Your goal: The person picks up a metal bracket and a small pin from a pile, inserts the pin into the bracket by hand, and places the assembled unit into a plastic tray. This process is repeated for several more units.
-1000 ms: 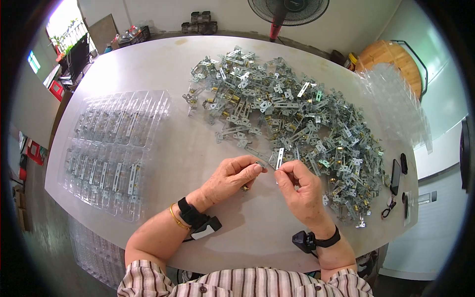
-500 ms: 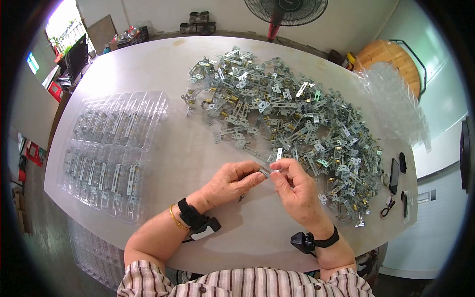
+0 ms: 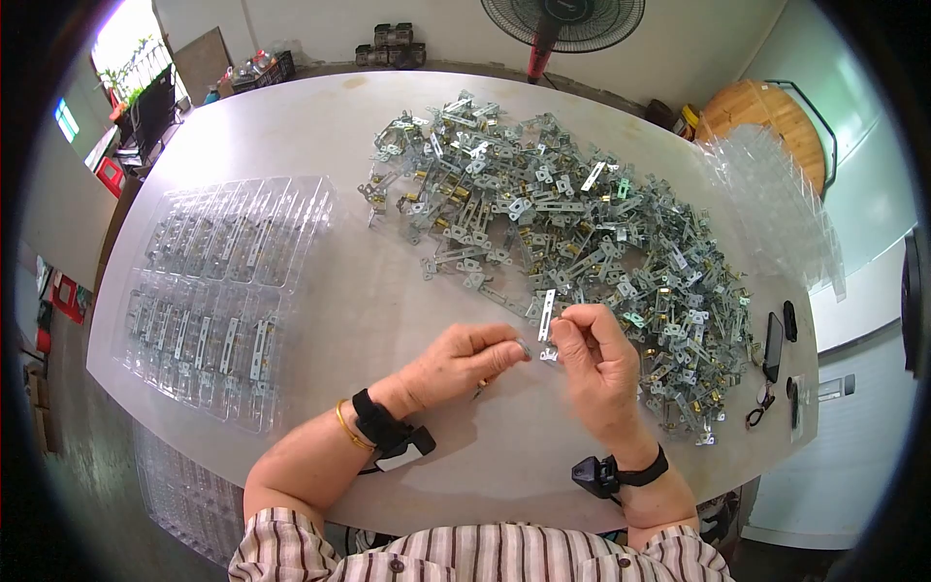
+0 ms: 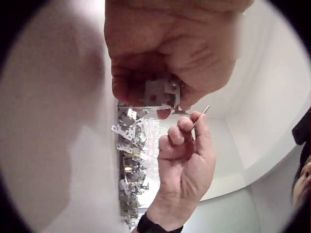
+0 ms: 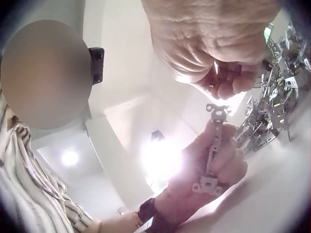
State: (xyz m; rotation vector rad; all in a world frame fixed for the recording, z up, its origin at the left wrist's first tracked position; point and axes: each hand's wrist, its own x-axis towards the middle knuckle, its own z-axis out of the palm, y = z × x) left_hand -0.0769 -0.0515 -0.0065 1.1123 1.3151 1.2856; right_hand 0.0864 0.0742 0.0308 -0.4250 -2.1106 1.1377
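My left hand (image 3: pixel 464 359) grips a metal bracket (image 5: pixel 214 153), a narrow strip with wider, holed ends, between thumb and curled fingers. In the left wrist view, part of that bracket (image 4: pixel 163 94) shows below the palm. My right hand (image 3: pixel 598 354) is a short way to the right, at the near edge of a heap of metal brackets (image 3: pixel 543 209). Thumb and fingertips of this hand pinch a thin metal piece (image 4: pixel 200 118), seen nearly edge-on; I cannot tell its kind. Just beyond the right fingertips lies a bright metal strip bracket (image 3: pixel 547 315).
Clear plastic trays (image 3: pixel 312 228) with rows of brackets stand on the left of the white table (image 3: pixel 339 112). Empty clear trays (image 3: pixel 776 199) lie at the far right. A phone (image 3: pixel 774 346) and scissors (image 3: pixel 761 409) lie near the right edge. A fan (image 3: pixel 564 24) stands behind.
Half a second ago the two hands were nearly together at the fingertips. Since then the right hand has drawn away to the right; the left still holds its bracket in about the same place.
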